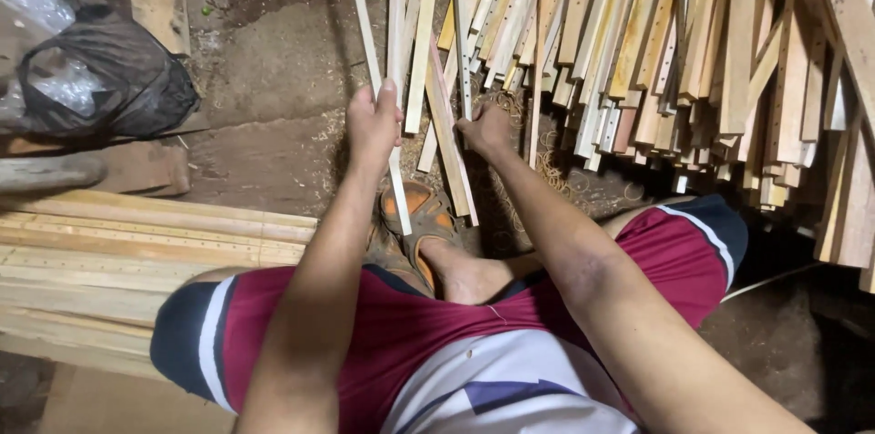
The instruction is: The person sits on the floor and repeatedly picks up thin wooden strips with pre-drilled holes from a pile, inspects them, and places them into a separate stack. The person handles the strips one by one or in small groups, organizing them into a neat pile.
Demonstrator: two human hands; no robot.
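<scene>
Both hands (428, 124) closed, gripping wooden slats (387, 87)

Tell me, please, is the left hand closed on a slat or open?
Closed: the left hand is wrapped around a slat.

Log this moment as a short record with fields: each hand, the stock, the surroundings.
left hand: left hand closed around a thin wooden slat
right hand: right hand gripping a perforated slat
stock: slat pile leaning ahead and to the right
left side: stacked boards, black plastic bag
ground: dirt floor with shavings
feet: orange sandal
</scene>
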